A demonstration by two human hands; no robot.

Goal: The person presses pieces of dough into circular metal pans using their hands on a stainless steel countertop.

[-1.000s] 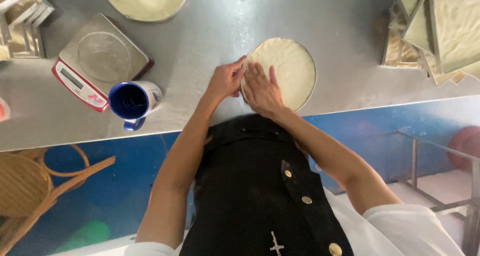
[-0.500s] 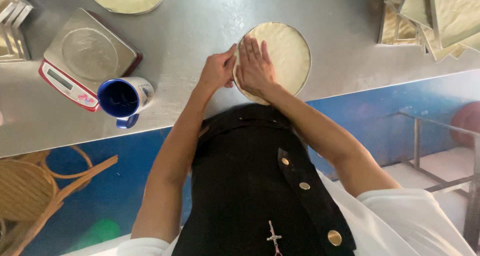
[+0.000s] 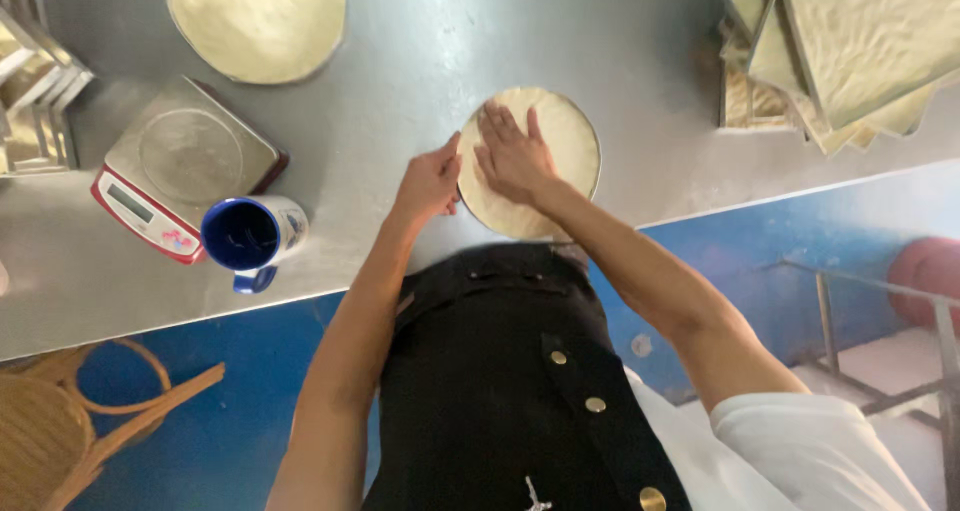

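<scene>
Pale dough lies flat in a round pan (image 3: 572, 161) on the steel tabletop (image 3: 400, 81), near the person's body. Compared with a second ago, the right hand (image 3: 513, 156) has slid from the pan's edge further onto the dough, its fingers (image 3: 497, 123) spread open and pressing flat, gripping nothing. The left hand (image 3: 430, 179) stays at the pan's left rim, fingers curled against it, so the pressing work seems to go on. A blue mug (image 3: 250, 236) and a scale (image 3: 185, 166) stand left.
</scene>
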